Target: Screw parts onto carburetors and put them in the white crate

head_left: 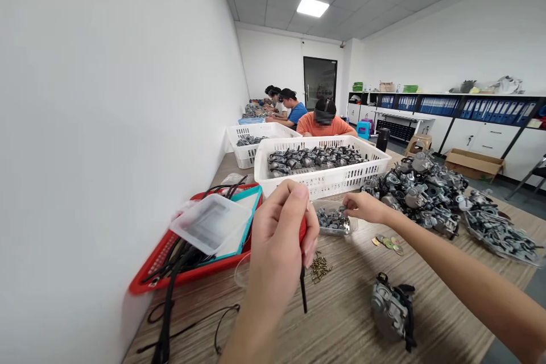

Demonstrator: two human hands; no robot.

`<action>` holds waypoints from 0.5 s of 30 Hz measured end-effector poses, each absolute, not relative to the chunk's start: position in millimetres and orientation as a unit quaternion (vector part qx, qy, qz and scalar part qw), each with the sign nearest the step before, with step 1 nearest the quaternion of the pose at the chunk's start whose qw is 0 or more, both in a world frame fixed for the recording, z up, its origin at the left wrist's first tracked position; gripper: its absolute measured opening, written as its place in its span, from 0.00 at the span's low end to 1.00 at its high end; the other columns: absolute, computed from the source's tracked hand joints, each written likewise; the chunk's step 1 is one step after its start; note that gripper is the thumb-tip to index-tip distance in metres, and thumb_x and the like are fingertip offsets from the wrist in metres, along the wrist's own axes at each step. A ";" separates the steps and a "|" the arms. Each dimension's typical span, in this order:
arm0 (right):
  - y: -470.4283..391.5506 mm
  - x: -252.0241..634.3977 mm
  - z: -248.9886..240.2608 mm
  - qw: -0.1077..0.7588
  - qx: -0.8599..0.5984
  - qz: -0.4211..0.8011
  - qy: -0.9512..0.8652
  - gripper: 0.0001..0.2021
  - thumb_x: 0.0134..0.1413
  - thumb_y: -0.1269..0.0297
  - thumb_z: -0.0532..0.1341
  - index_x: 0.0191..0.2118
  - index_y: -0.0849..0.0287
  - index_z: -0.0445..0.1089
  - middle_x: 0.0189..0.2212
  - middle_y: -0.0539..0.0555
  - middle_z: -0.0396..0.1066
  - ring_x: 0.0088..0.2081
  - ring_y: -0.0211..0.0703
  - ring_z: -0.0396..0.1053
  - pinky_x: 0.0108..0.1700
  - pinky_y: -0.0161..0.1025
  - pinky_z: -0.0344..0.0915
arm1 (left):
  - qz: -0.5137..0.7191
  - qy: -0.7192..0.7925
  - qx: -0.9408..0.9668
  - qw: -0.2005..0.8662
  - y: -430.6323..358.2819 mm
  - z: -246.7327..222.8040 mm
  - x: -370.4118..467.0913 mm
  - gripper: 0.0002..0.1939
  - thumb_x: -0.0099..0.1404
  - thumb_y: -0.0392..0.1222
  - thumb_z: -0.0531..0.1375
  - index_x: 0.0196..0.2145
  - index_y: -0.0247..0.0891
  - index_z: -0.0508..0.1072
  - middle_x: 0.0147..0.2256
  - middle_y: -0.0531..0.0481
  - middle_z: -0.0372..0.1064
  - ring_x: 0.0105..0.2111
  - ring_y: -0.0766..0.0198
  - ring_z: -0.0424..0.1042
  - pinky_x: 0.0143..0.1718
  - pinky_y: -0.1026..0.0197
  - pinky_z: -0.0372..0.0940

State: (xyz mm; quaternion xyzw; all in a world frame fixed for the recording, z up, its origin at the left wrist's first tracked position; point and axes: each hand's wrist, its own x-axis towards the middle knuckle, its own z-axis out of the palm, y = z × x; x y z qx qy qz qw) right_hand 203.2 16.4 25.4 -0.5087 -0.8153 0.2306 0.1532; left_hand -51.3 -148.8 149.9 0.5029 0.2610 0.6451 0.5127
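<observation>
My left hand (284, 227) is closed around the red handle of a screwdriver (303, 290), whose dark shaft points down over the table. My right hand (362, 206) is at the right edge of a clear plastic box (341, 232) of small grey metal parts (330, 218). Its fingers are pinched together, and what they hold is too small to make out. Below the box lies a small heap of brass-coloured screws (319, 267). A single carburetor (392, 307) rests on the table near the front, under my right forearm. Several round metal discs (387, 243) lie beside that forearm.
A white basket (324, 182) of carburetors stands behind the box, another white basket (243, 153) beyond it. Piled carburetors (422, 193) and a bag of metal parts (501, 233) lie right. A red basket (145, 278) with cables sits left by the wall. Co-workers (326, 122) sit opposite.
</observation>
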 end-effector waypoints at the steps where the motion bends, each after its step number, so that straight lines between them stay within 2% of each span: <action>1: 9.8 205.2 27.5 0.189 -0.500 0.263 -0.804 0.16 0.72 0.55 0.65 0.57 0.60 0.73 0.46 0.55 0.79 0.44 0.45 0.79 0.49 0.48 0.78 | 0.644 0.260 0.504 0.513 -148.8 150.3 -51.1 0.22 0.73 0.56 0.62 0.27 0.42 0.64 0.13 0.62 0.56 0.10 0.74 0.50 0.11 0.71 0.50; 5: -31.6 213.2 35.6 0.300 -0.456 0.386 -0.743 0.21 0.70 0.51 0.66 0.59 0.58 0.71 0.38 0.54 0.82 0.40 0.44 0.80 0.47 0.45 0.78 | 0.648 0.287 0.489 0.508 -149.7 153.2 -49.9 0.22 0.72 0.56 0.63 0.26 0.41 0.63 0.13 0.62 0.56 0.11 0.75 0.50 0.12 0.73 0.51; 10: -103.9 224.0 41.8 0.368 -0.426 0.502 -0.657 0.24 0.64 0.43 0.69 0.55 0.56 0.74 0.41 0.57 0.83 0.40 0.45 0.83 0.45 0.44 0.78 | 0.646 0.268 0.515 0.496 -146.1 151.0 -48.6 0.23 0.70 0.57 0.65 0.25 0.43 0.65 0.12 0.61 0.56 0.09 0.72 0.52 0.10 0.70 0.52; 12: -131.5 227.8 41.8 0.389 -0.420 0.543 -0.615 0.24 0.64 0.44 0.69 0.56 0.53 0.74 0.42 0.56 0.84 0.40 0.43 0.83 0.44 0.42 0.79 | 0.647 0.272 0.521 0.486 -144.6 149.6 -47.8 0.22 0.69 0.57 0.66 0.24 0.43 0.65 0.12 0.60 0.56 0.09 0.71 0.51 0.09 0.68 0.52; 15: -165.4 231.9 40.3 0.435 -0.391 0.643 -0.494 0.20 0.62 0.49 0.73 0.55 0.49 0.78 0.43 0.52 0.84 0.41 0.38 0.83 0.47 0.37 0.78 | 0.646 0.285 0.528 0.471 -143.3 149.6 -45.9 0.21 0.70 0.54 0.64 0.24 0.43 0.66 0.11 0.60 0.57 0.09 0.70 0.51 0.09 0.67 0.52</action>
